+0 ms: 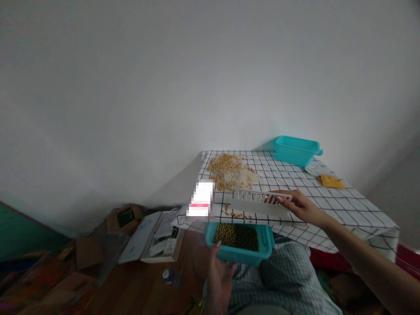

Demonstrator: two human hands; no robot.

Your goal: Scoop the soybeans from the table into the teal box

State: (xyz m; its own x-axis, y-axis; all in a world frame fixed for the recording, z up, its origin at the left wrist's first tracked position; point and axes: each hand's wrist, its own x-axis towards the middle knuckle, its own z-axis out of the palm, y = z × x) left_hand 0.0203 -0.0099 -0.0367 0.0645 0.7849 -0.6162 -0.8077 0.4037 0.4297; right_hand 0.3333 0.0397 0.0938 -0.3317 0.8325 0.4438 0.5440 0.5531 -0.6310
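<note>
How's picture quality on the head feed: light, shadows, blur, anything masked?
Head view: dim overall; soft shadow on the wall left of the far tub; cardboard boxes at lower left dark and smeared; dark green contents of the near tub hard to resolve; pixelated white patch at the left edge of the table, detail hidden.

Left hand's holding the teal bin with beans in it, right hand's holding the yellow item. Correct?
Not quite. The head view shows the right hand holding a white slotted piece; the yellow item lies on the checked tablecloth. The left hand does hold the teal bin.
</note>
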